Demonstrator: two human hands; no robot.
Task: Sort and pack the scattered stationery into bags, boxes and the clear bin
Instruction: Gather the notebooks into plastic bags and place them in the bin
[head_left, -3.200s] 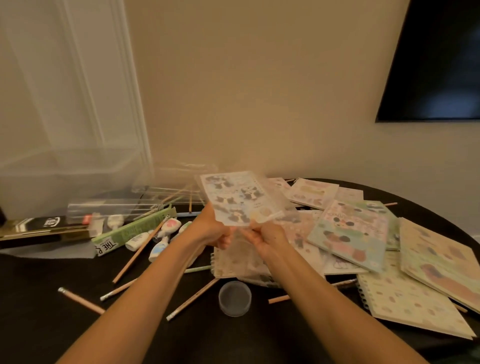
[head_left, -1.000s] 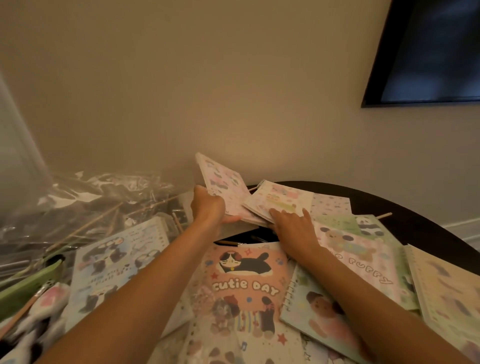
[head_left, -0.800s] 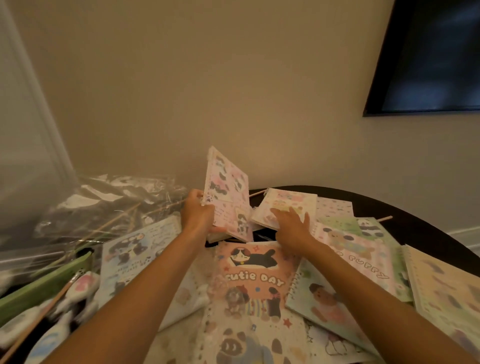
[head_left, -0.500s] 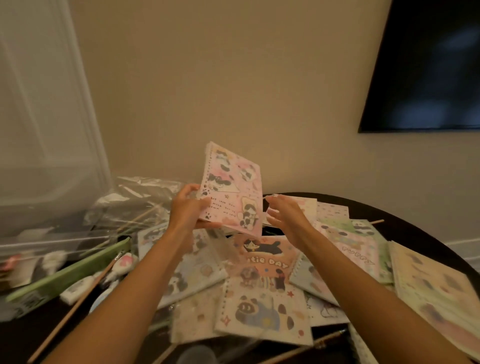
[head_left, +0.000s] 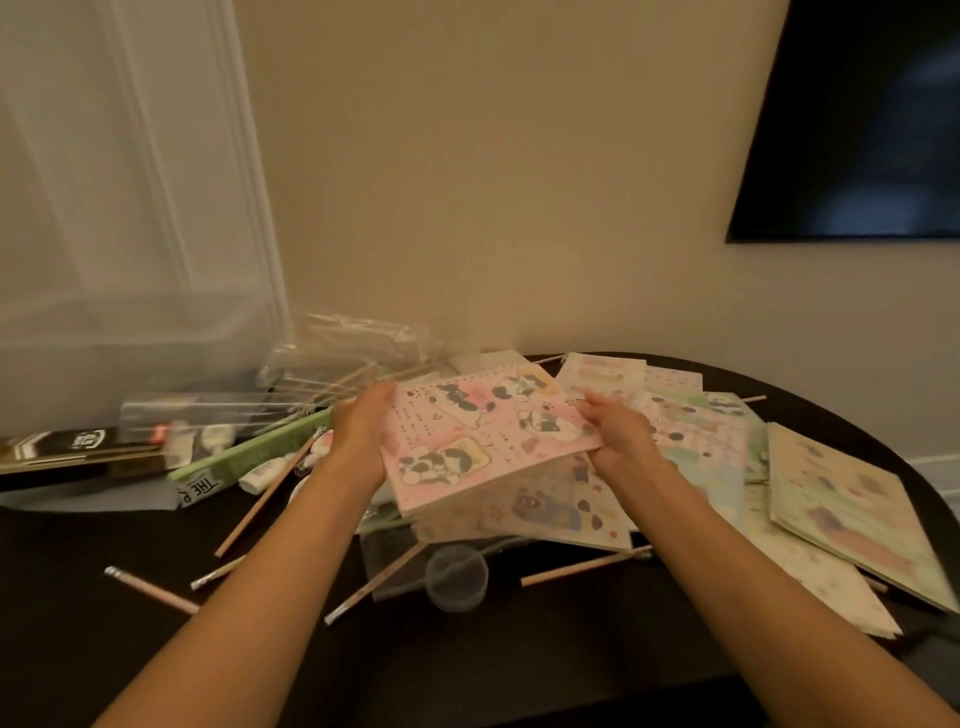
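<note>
At the far left we see the clear bin (head_left: 130, 260), tall and translucent, standing on the dark worktop (head_left: 78, 623) against the wall. In front of it lie a black and gold box (head_left: 62, 452), a long clear case (head_left: 208, 413) and a green box (head_left: 249, 457) printed with black letters. Loose wooden pencils (head_left: 260, 504) are scattered over the worktop here, pointing in different directions, and a crumpled clear bag (head_left: 353, 348) sits just behind them.

Our left hand (head_left: 363, 436) grips the left edge of a pink notebook (head_left: 483, 436), fingers curled beneath it. The notebook is held above the worktop, tilted slightly, its cover pale pink with cartoon panels of black-and-white animals, small stars and lines of tiny writing; a spiral binding runs along its far edge. Our right hand (head_left: 618, 441) pinches its right edge, thumb on top of the cover.

Below the notebook we see more patterned notebooks in a loose heap (head_left: 561, 509), and a small round clear lid (head_left: 457, 577) resting near pencils. To the right, pastel green and cream notebooks (head_left: 841, 509) overlap one another toward the rim of the worktop. A dark screen (head_left: 857, 130) hangs on the wall above them.
</note>
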